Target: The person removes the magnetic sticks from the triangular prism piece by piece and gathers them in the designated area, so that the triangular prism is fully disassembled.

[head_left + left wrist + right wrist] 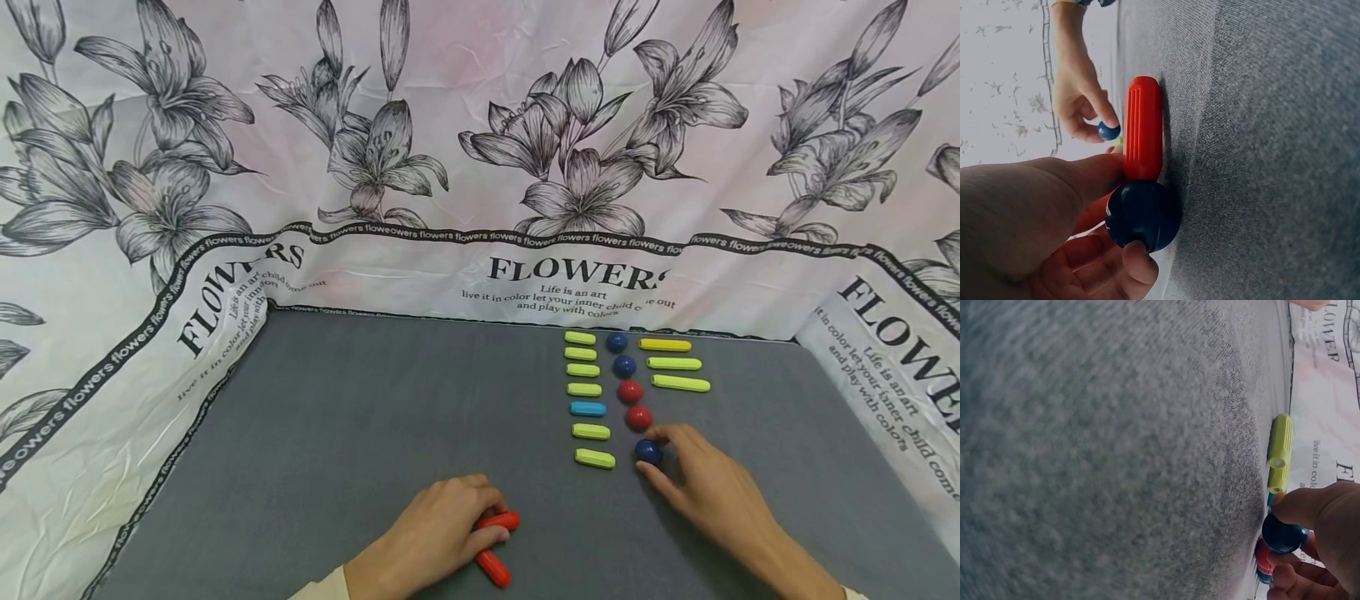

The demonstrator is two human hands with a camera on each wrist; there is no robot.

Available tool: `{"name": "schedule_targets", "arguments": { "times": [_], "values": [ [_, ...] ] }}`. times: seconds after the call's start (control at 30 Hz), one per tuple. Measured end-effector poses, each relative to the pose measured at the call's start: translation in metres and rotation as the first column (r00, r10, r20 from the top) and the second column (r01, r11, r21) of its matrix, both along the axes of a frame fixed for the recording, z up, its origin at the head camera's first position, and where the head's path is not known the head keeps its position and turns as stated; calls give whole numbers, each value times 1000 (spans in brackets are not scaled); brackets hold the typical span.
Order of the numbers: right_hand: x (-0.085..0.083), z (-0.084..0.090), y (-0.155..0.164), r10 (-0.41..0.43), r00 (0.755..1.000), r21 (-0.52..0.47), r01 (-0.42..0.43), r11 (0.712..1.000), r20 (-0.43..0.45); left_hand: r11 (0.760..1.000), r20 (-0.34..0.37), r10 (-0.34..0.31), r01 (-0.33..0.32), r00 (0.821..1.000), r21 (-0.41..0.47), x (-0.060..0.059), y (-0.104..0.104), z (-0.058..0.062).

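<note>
My left hand (480, 523) rests on the grey mat (337, 433) near the front edge and grips two red sticks (497, 542). In the left wrist view, one red stick (1142, 128) juts out along the mat. A dark blue ball (1143, 215) sits at its near end between my thumb and fingers. My right hand (660, 462) pinches a blue ball (648, 452) that rests on the mat, at the near end of a column of balls. In the right wrist view the same blue ball (1283, 534) sits between thumb and fingers (1310, 509).
Right of centre stand three columns: short yellow-green sticks (583, 370) with one blue stick (587, 408), then two blue balls (620, 353) and two red balls (634, 404), then three long yellow sticks (673, 363). Flower-printed cloth (480, 167) walls the mat on the back and both sides.
</note>
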State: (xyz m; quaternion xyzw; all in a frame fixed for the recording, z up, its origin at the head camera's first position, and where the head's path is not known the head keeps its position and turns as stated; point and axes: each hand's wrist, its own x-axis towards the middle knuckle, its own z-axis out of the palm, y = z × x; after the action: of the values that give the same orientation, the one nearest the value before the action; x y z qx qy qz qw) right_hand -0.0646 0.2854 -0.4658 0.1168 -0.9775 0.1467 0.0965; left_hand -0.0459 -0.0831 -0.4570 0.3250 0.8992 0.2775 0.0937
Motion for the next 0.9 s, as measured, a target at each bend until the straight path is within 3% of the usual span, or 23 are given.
{"name": "schedule_targets", "arguments": {
  "times": [0.4, 0.63, 0.9],
  "values": [
    [-1, -4, 0, -4, 1000, 15, 4, 1000, 5, 1000, 48, 5, -5, 999, -6, 1, 0, 0],
    [-1, -2, -2, -12, 1000, 16, 11, 1000, 17, 999, 45, 20, -19, 999, -35, -1, 1, 0],
    [1, 5, -4, -24, 999, 41, 22, 999, 45, 1000, 91, 23, -22, 996, -12, -2, 1, 1]
  ]
}}
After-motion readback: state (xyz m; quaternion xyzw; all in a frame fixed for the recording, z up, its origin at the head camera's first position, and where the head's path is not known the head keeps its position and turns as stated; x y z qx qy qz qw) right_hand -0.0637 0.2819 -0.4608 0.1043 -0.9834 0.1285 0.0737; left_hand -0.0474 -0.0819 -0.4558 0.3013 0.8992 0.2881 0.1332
